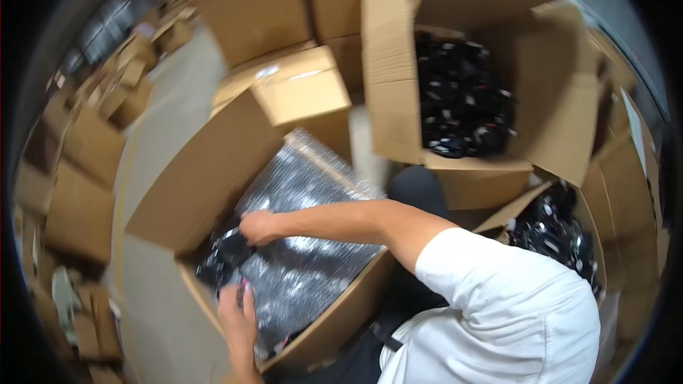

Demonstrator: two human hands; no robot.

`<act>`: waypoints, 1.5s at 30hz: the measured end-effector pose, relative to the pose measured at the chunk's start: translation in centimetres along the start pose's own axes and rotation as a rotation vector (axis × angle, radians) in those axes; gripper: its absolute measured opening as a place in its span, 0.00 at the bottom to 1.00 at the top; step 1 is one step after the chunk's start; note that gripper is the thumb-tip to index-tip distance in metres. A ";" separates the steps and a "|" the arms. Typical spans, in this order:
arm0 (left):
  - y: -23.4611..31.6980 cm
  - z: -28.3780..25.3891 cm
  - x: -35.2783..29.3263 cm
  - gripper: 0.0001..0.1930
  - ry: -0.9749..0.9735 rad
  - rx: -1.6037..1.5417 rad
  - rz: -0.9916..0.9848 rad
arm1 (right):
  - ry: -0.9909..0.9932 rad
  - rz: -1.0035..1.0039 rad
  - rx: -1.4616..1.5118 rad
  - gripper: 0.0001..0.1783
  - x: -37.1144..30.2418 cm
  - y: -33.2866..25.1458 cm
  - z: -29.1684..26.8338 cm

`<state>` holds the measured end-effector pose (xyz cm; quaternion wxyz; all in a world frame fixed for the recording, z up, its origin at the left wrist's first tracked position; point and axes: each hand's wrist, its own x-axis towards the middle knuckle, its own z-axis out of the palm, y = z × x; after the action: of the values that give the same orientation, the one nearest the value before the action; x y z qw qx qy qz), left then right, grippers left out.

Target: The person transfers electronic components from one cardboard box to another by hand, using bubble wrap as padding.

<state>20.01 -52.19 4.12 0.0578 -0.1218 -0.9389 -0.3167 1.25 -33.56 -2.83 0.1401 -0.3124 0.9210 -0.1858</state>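
Observation:
In front of me stands an open cardboard box with a sheet of clear bubble wrap spread over most of its inside. Black glossy items, apparently in clear plastic, show along the box's left side; their kind is too blurred to tell. My right hand reaches across the wrap, its fingers closed at a black item by the far left corner. Lower down, my left hand is at the near left edge, fingers curled, with a small pink spot at the fingertips. What it grips is unclear.
Beyond, to the right, a large open box holds a heap of black wrapped items. Another box of black items stands by my right side. Closed cartons sit behind; several more boxes line the left across the grey floor.

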 end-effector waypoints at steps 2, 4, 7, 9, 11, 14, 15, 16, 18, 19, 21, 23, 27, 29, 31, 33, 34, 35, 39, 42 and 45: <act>-0.2 1.9 -0.2 0.09 -0.097 0.010 0.054 | -0.023 -0.047 0.015 0.19 -3.2 0.1 -5.3; 1.1 4.1 -0.5 0.08 -0.175 -0.043 0.170 | 0.328 -0.246 -0.067 0.19 -8.5 1.7 -9.9; 6.2 6.4 -1.8 0.07 -0.350 -0.138 0.190 | 0.860 -0.314 -0.022 0.11 -19.7 4.4 -17.0; 7.7 7.7 -3.1 0.21 -0.609 -0.180 0.165 | 1.143 -0.152 -0.169 0.06 -27.1 10.5 -19.4; 10.2 9.5 -3.7 0.19 -0.517 -0.113 0.273 | 1.461 0.090 -0.055 0.09 -32.5 18.0 -20.4; 10.0 13.0 -4.7 0.19 -0.460 0.077 0.307 | 1.469 0.808 -0.307 0.35 -42.7 35.5 -17.5; 9.9 13.7 -4.5 0.19 -0.454 0.183 0.256 | 1.361 1.050 -0.272 0.41 -44.9 39.2 -15.8; 10.0 14.0 -4.5 0.20 -0.429 0.201 0.283 | 1.234 1.281 -0.227 0.48 -46.4 42.0 -14.5; 10.2 14.1 -4.4 0.21 -0.415 0.213 0.272 | 1.220 1.223 -0.271 0.55 -48.3 46.0 -12.7; 10.4 14.1 -4.2 0.21 -0.430 0.222 0.267 | 1.206 1.148 -0.227 0.56 -49.4 47.8 -12.4; 10.9 14.2 -4.0 0.22 -0.425 0.229 0.233 | 1.161 1.136 -0.020 0.57 -49.1 51.6 -11.8; 11.1 15.0 -3.7 0.22 -0.425 0.184 0.259 | 1.165 0.991 0.248 0.61 -52.2 55.2 -13.2; 11.2 14.9 -3.9 0.22 -0.421 0.255 0.208 | 1.345 0.799 0.637 0.62 -45.4 57.4 -8.6; 11.0 15.8 -3.7 0.22 -0.432 0.182 0.256 | 1.450 0.984 0.377 0.61 -50.4 58.8 -11.6; 11.1 14.8 -4.0 0.22 -0.435 0.275 0.203 | 1.413 1.072 0.516 0.59 -44.3 56.9 -9.3; 11.2 14.4 -4.0 0.21 -0.408 0.299 0.206 | 1.395 1.168 0.580 0.57 -41.7 54.6 -9.4; 11.3 14.4 -4.0 0.21 -0.405 0.298 0.208 | 1.461 1.089 0.538 0.56 -41.4 53.8 -9.8; 11.4 14.4 -3.9 0.21 -0.396 0.293 0.214 | 1.522 1.006 0.499 0.55 -41.1 53.1 -10.1; 11.6 15.0 -3.8 0.21 -0.373 0.219 0.248 | 1.499 1.194 0.314 0.54 -43.1 52.9 -11.8; 11.2 15.0 -4.1 0.22 -0.398 0.263 0.234 | 1.417 1.251 0.341 0.54 -42.9 52.1 -11.1; 10.8 14.6 -4.6 0.23 -0.378 0.326 0.241 | 1.436 1.076 0.331 0.41 -42.2 49.7 -10.1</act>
<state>26.84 -35.82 -2.04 -0.0624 -0.2785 -0.9504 -0.1240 3.73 32.06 -9.24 -0.3561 0.3740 0.7699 -0.3750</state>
